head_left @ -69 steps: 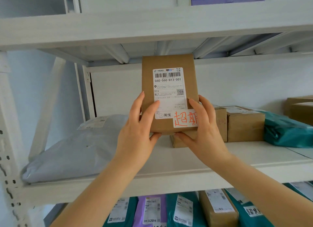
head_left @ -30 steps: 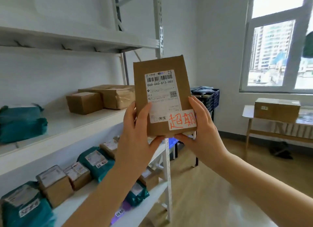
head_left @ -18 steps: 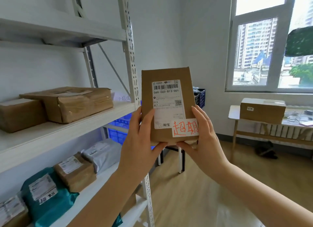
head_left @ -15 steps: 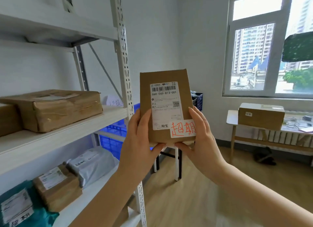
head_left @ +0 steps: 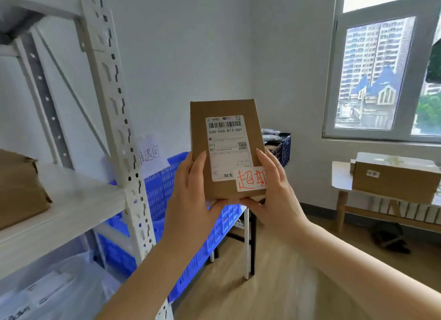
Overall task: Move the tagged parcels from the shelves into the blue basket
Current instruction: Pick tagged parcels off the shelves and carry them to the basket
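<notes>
Left hand (head_left: pixel 191 200): bare, no ring or watch visible.
Right hand (head_left: pixel 276 200): bare, longish nails.
Forearms: bare, no sleeves in view.

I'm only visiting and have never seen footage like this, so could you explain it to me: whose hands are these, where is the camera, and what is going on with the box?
There is no machine here. A person wears a camera on the head, so you look forward and down over their own arms. The left hand and the right hand together hold a small brown parcel upright, fingers curled round its lower edges. It carries a white shipping label and a tag with red handwriting. To the left stands a white shelf rack with another cardboard box on it. Just behind the parcel is the blue basket, where it is meant to go. On the right, beneath the window, a larger box sits on a small table.
</notes>
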